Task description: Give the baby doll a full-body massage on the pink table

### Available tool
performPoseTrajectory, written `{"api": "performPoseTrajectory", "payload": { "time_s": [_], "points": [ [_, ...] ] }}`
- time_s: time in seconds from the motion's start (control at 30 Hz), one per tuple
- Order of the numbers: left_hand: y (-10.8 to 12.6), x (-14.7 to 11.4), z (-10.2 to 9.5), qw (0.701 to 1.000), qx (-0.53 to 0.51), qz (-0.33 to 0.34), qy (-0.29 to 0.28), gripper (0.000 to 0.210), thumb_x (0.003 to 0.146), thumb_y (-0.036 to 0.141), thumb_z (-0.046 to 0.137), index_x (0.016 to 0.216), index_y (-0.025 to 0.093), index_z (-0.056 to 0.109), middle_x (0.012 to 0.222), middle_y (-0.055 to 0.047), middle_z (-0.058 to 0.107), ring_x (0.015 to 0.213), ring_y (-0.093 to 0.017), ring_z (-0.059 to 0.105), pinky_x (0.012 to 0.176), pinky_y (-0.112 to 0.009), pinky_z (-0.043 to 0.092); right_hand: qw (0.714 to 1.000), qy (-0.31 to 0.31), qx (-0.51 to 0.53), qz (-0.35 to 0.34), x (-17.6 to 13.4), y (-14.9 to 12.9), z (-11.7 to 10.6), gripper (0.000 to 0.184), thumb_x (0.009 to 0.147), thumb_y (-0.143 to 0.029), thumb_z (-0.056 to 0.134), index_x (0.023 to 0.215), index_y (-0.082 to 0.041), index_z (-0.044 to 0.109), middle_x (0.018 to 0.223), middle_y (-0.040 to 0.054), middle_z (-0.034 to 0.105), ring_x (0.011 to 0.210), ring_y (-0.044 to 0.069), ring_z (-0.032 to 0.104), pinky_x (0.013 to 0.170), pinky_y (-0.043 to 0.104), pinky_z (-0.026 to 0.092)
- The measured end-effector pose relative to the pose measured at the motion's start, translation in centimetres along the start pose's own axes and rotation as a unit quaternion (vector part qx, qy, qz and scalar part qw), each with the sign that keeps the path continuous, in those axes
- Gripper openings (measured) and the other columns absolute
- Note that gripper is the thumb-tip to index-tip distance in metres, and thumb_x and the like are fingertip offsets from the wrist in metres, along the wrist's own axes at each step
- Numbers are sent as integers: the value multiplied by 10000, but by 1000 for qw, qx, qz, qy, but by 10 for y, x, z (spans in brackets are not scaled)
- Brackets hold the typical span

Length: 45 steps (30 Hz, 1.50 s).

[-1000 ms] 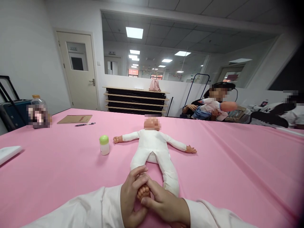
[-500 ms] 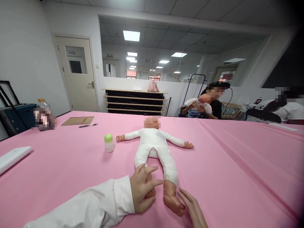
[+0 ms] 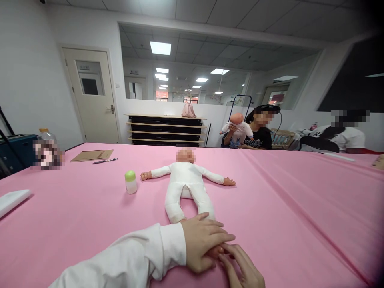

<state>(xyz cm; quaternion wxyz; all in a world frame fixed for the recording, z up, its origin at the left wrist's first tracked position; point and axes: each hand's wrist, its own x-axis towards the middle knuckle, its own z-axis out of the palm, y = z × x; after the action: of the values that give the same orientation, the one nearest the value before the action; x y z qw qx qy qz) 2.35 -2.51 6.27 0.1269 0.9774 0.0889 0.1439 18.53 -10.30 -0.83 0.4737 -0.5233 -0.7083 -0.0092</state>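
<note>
A baby doll (image 3: 186, 176) in a white cloth suit lies on its back on the pink-covered table, arms spread. My left hand (image 3: 202, 242) reaches across its lower leg, fingers laid over the top of the foot and thumb below. At the toes of that foot (image 3: 215, 252), my right hand (image 3: 241, 266) has its fingers bent around the end. Both hands touch the foot, which they mostly cover. My left forearm and sleeve hide the doll's other foot. Left of the doll stands a small bottle with a green cap (image 3: 131, 182).
A pen (image 3: 105, 161) and a brown notebook (image 3: 92, 155) lie on the table (image 3: 285, 224) at the back left. A white flat object (image 3: 13, 202) is at the left edge, near a capped plastic bottle (image 3: 46, 150). Beyond the table, a person (image 3: 259, 134) holds another doll (image 3: 237, 128).
My left hand has moved right, from the doll's left-side foot onto the other foot. My right hand has closed in on its toes. The view has shifted slightly right.
</note>
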Motion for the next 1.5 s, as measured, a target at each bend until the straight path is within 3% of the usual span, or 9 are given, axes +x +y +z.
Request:
{"api": "performPoseTrajectory", "payload": {
  "time_s": [0.2, 0.4, 0.57, 0.7, 0.83, 0.97, 1.1, 1.3, 1.5],
  "points": [
    [-6, 20, 5, 998, -38, -52, -25, 769, 653, 195, 549, 1348, 128, 227, 1267, -141, 479, 1174, -274, 430, 1028, -563, 159, 997, 47, -29, -60, 16, 7, -8, 173, 861, -240, 410, 928, -222, 568, 785, 34, 617, 714, 154, 605, 610, 248, 508],
    [-6, 15, 16, 976, -160, -105, 109, 578, 759, 325, 559, 1288, 188, 372, 1125, -97, 565, 1076, -233, 482, 1044, -532, 140, 973, 119, 97, 171, 22, 7, 4, 321, 797, -397, 521, 1046, -199, 480, 961, 75, 593, 873, 205, 592, 733, 327, 513],
    [-10, 15, 29, 916, -270, -178, 238, 427, 868, 442, 360, 1180, 178, 485, 1019, -85, 592, 1008, -208, 496, 973, -421, 312, 958, 24, 229, 169, 33, -9, 22, 523, 834, -428, 439, 1305, -236, 316, 1379, 87, 324, 1263, 242, 331, 1010, 426, 339],
    [-12, 14, 33, 873, -357, -182, 279, 529, 903, 480, 171, 1181, 155, 482, 972, -82, 587, 947, -180, 528, 913, -362, 380, 956, -36, 243, 163, 30, -6, 35, 633, 843, -377, 459, 1384, -270, 148, 1447, 70, 211, 1324, 214, 227, 1057, 429, 274],
    [-7, 11, 28, 881, -361, -144, 269, 570, 877, 537, 222, 1163, 131, 502, 1079, -105, 551, 1068, -211, 467, 967, -385, 338, 960, -63, 227, 154, 28, 2, 36, 533, 864, -381, 425, 1357, -257, 265, 1423, 68, 284, 1330, 193, 214, 1075, 412, 248],
    [-7, 10, 26, 900, -339, -87, 261, 640, 796, 599, 387, 1188, 103, 485, 1188, -139, 504, 1116, -247, 431, 989, -420, 305, 954, -21, 256, 155, 32, -3, 29, 434, 875, -426, 383, 1264, -242, 435, 1332, 73, 438, 1256, 194, 371, 1019, 364, 359],
    [-11, 11, 30, 883, -378, -98, 260, 667, 712, 579, 541, 1191, 118, 502, 1160, -126, 520, 1100, -256, 446, 965, -412, 332, 949, -14, 267, 166, 32, -6, 25, 437, 894, -458, 304, 1238, -248, 474, 1306, 67, 471, 1225, 193, 416, 999, 363, 385],
    [-10, 14, 35, 866, -374, -122, 309, 458, 869, 470, 357, 1003, 121, 621, 967, -89, 599, 948, -191, 518, 904, -345, 370, 971, -47, 230, 50, 23, 4, 28, 639, 801, -602, 388, 1330, -244, 349, 1371, 87, 379, 1273, 247, 337, 1036, 419, 322],
    [-7, 11, 31, 900, -317, -79, 290, 595, 860, 553, 256, 1100, 110, 573, 1035, -117, 590, 1013, -211, 495, 952, -368, 335, 977, -47, 194, 79, 24, 3, 32, 491, 848, -349, 472, 1312, -238, 357, 1345, 96, 405, 1250, 213, 377, 1018, 389, 361]
  ]
}}
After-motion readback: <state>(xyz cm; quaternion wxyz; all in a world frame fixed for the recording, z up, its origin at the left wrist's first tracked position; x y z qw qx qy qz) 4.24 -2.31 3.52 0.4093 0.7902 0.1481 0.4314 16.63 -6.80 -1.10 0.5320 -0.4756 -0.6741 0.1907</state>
